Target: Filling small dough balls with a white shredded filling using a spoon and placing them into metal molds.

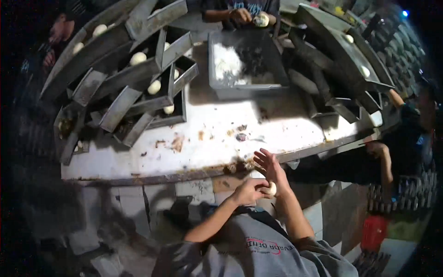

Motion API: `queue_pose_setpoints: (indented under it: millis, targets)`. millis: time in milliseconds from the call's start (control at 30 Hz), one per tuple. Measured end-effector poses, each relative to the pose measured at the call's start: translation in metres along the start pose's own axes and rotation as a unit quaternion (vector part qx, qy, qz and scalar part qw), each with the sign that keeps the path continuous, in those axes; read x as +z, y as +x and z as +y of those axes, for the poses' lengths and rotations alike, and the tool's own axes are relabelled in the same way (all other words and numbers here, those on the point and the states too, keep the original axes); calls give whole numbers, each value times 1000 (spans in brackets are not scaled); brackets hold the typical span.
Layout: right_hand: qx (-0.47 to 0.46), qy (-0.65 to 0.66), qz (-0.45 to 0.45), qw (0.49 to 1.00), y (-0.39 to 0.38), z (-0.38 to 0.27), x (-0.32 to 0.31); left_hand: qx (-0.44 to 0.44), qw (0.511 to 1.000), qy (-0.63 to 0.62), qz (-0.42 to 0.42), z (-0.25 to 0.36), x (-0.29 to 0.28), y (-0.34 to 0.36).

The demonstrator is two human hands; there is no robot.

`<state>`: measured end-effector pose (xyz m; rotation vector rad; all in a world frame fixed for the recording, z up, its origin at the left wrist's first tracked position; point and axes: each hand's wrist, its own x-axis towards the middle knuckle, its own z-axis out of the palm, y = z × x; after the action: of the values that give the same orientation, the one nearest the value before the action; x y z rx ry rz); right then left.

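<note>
Just in front of my body, off the table's near edge, my left hand [250,191] pinches a small pale ball [269,188] that looks like dough. Its fingers are wrapped against the ball's left side. My right hand [272,170] is raised with its fingers stretched out and apart, and the base of its palm lies against the ball. More pale balls, such as this one [154,87], rest in and on the long metal troughs [134,77] at the left.
A grey plastic tub [249,86] with white powder stands at the table's far side. Across from me, a person's hands [242,16] hold a round pale thing. More metal troughs [341,46] lie at the right, near another person's arm [386,161]. Scraps dot the white tabletop [203,152].
</note>
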<state>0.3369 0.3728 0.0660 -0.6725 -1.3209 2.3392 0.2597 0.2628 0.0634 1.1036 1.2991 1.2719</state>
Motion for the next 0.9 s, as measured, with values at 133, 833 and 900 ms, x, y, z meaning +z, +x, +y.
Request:
queue_pose_setpoints:
  millis: [133,833,900]
  targets:
    - [127,-107,28,986,43,25,-40,-106,936,-323,-93,-58,-15,31]
    - [-147,-604,184,762,171,-80,-14,-52,820,-496,281,-81,-206,44]
    - [-113,-623,223,741,171,-37,-22,-49,803,-532,263,-81,-212,48]
